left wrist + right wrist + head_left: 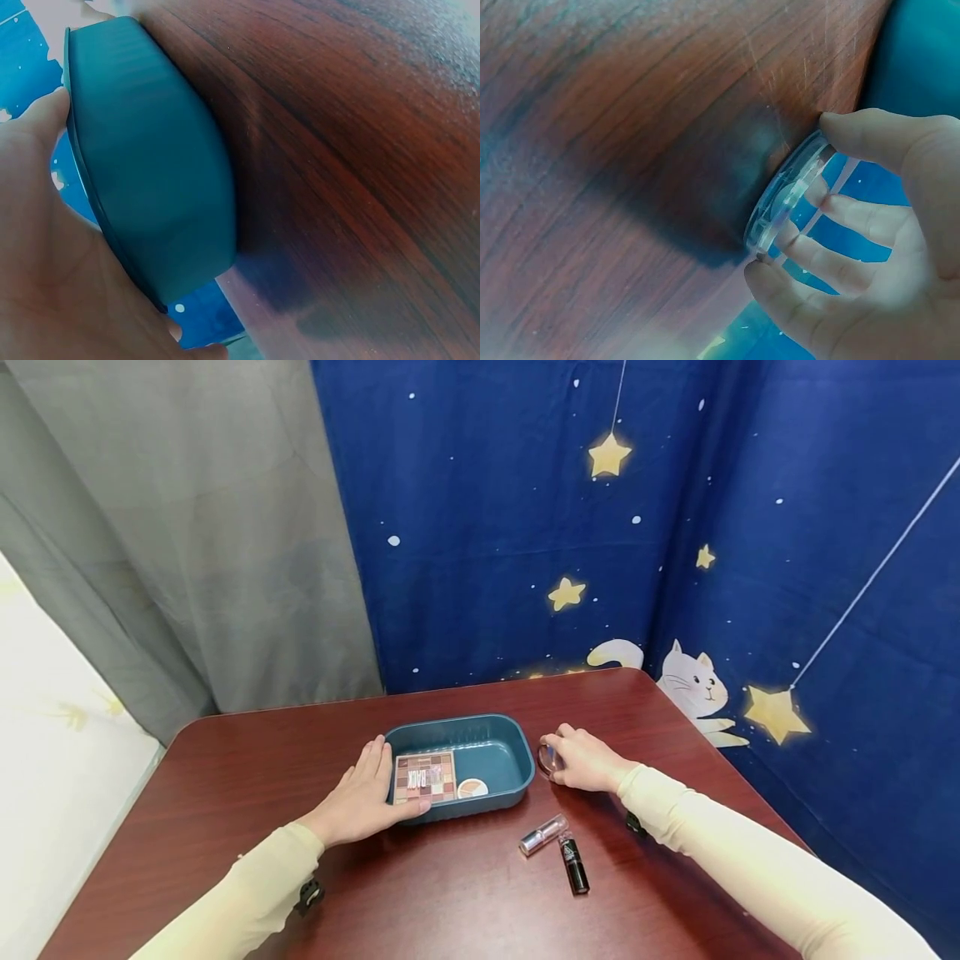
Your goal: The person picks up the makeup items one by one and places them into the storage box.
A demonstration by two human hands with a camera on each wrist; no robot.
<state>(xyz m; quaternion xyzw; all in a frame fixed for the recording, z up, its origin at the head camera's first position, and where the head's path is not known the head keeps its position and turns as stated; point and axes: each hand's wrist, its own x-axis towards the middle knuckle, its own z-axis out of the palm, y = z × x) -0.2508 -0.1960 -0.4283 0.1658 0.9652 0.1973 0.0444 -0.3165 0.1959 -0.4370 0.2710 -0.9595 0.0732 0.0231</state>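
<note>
While the left hand (363,797) rests flat against the teal tray (495,731)'s left wall, the right hand (585,760)'s fingers grip a clear round compact (547,758) on the table just right of the tray.

The right hand (581,758) covers most of the clear round case (547,758) in the head view; its contents can't be told. Palette (424,777) lettering is too small to read. The left wrist view cuts the tray (150,165) off at the edge and blurs it. The black tube (575,864) label is unreadable.
</note>
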